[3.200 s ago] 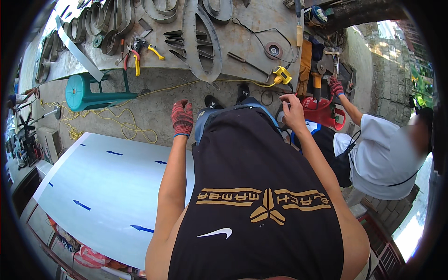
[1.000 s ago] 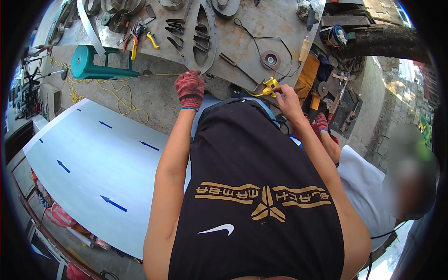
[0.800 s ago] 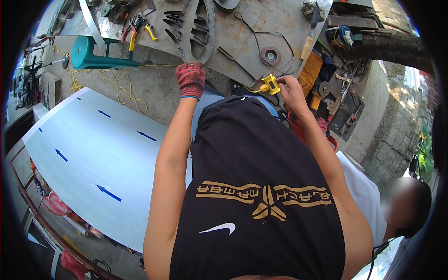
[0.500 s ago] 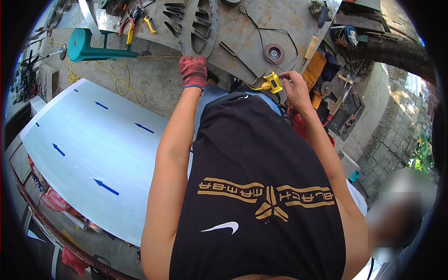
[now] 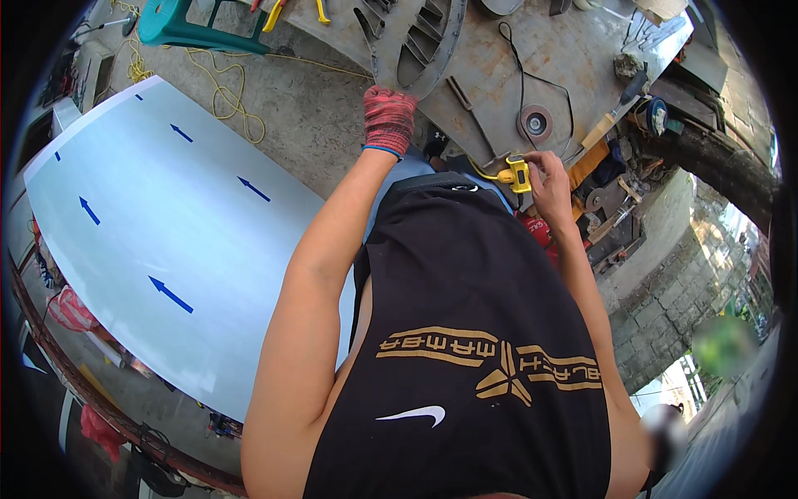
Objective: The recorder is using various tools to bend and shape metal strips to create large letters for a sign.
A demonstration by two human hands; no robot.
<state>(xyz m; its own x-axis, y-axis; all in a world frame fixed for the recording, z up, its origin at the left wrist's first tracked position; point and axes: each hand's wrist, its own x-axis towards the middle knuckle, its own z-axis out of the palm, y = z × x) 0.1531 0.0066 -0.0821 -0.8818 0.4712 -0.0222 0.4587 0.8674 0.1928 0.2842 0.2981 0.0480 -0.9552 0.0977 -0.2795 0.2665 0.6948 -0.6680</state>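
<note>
My left hand (image 5: 389, 121), in a red knitted work glove, is closed round the near tip of a grey metal frame (image 5: 432, 51). The frame is oval with angled slats inside and lies at the table's edge; the glove hides its tip. My bare right hand (image 5: 549, 185) has its fingers bent, with thumb and fingertips against the right side of a yellow extension socket (image 5: 519, 175). A yellow cord runs from the socket's left side, and a dark cord hangs below it. Beside it, a metal rod tool (image 5: 472, 116) lies slanted across the table edge.
On the metal table (image 5: 490, 75) are a flap disc (image 5: 534, 123) and a looped black cord. A wooden-handled tool (image 5: 600, 131) lies at its right edge. A green stool (image 5: 199, 32) stands far left. A large pale sheet (image 5: 166, 233) with blue arrows spreads at my left.
The view has turned, so the table and tools sit further right. My right fingertips have come in against the yellow socket; the left hand keeps its grip on the metal frame.
</note>
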